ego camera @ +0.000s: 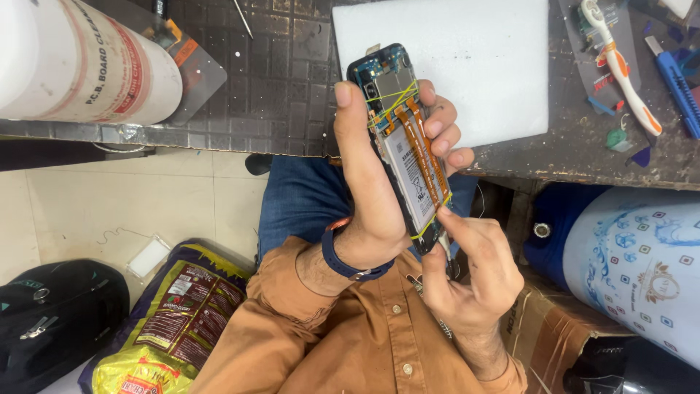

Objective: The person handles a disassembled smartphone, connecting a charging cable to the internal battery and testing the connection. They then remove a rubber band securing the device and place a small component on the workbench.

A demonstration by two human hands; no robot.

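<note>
Opened phone (405,142), back off, battery w/ orange flex strips, left hand (372,197) gripping it, right hand (470,273) pinching bottom edge

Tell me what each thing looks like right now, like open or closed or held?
Black phone with its back off: opened, battery and orange ribbon cables showing, yellow rubber bands around it, held upright.
Left hand: gripping the phone.
Right hand: index fingertip touching the phone's lower edge.
White and orange toothbrush: lying flat on the dark worktop.
Blue utility knife: lying on the worktop; blade cannot be told.
</note>
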